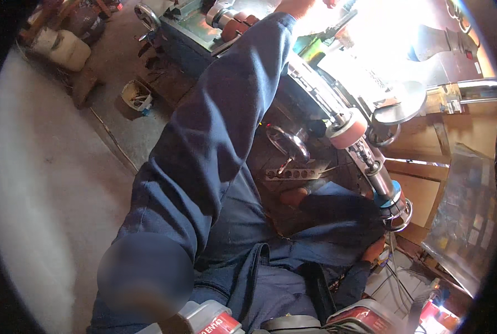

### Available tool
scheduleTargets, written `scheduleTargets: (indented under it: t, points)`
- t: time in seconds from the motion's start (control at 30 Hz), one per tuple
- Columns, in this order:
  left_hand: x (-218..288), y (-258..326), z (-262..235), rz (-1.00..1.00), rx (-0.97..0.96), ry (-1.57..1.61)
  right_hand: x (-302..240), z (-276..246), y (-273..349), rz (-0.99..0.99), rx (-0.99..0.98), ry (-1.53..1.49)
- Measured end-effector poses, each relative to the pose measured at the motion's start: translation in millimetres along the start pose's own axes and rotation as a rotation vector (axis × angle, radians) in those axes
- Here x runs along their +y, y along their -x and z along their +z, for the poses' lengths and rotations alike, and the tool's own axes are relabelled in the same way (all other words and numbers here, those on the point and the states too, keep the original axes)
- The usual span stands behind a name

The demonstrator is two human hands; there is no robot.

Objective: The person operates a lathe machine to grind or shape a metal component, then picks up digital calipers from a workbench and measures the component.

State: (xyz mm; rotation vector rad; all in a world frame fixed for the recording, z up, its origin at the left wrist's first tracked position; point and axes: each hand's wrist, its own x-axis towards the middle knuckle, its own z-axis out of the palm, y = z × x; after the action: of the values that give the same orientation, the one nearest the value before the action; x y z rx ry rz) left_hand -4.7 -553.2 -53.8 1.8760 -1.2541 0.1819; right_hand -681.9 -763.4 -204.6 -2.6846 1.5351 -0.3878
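Observation:
My left arm in a dark blue sleeve reaches up across the view to a machine that looks like a lathe. At the top edge, my left hand (299,7) is partly cut off and washed out by glare; its fingers do not show clearly. Beside it, to the left, is a reddish round part (237,25) on the machine's spindle. Low on the right, my right hand (374,250) hangs by my thigh, just below the metal handwheel (400,218) at the machine's end. Its fingers are dark and hard to make out. A pinkish wheel (348,129) sits midway along the machine.
Another handwheel (287,145) juts toward me above a white power strip (293,174). A small bucket (136,96) and a whitish jug (64,49) stand on the floor to the left. Clear plastic sheeting (464,217) hangs at right, and loose cables (396,273) lie below.

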Motion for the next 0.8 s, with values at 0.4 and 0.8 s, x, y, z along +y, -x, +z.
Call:
scheduleTargets:
  t: [0.4, 0.8]
  points:
    - [6, -4, 1, 0.029, -0.002, 0.005, 31, 12, 3, 0.078, 0.062, -0.065]
    - [5, 2, -1, 0.055, 0.001, 0.038, 50, 15, 2, 0.073, 0.045, -0.053]
